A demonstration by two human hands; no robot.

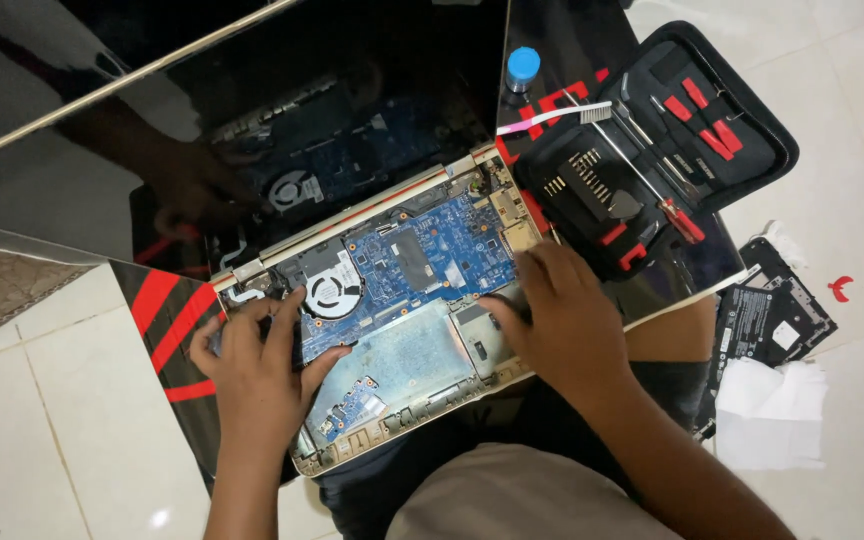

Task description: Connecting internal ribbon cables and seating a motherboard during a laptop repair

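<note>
An opened laptop base (422, 400) with a pale gold frame lies in front of me, its blue circuit board (432, 250) and round cooling fan (330, 290) exposed. My left hand (257, 375) rests on the left part of the board, fingers spread just below the fan. My right hand (557, 315) presses on the right edge of the base, fingers curled near a small metal part. The dark glossy screen (252, 110) stands open behind and mirrors the board and my hands. Neither hand holds a tool.
An open black tool case (652, 150) with red-handled tools and driver bits lies at the right on a black and red mat (167, 310). A blue-capped bottle (523, 68) and a white toothbrush (562, 115) sit nearby. A black cover panel (772, 320) and white tissue (767, 415) lie on the tiled floor.
</note>
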